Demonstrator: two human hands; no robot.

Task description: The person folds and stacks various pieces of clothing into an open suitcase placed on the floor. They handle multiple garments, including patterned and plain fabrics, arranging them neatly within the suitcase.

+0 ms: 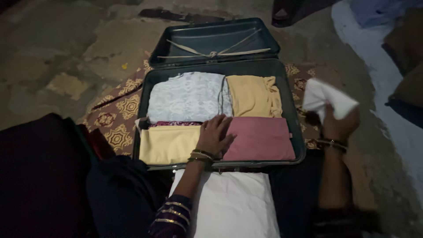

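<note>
With my left hand (214,134) flat and open on the pink cloth (260,139) in the suitcase (296,119), I'd keep my right hand (337,125), clamped on the white cloth (327,99) at centre right, gripping firmly.

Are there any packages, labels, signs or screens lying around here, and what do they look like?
No labels, signs or screens show.
Open suitcase: on a patterned mat, dark, rectangular, lid raised, filled with folded cloths.
Left hand: rests flat on the folded cloths.
Right hand: right of the case, holds a white cloth.
</note>
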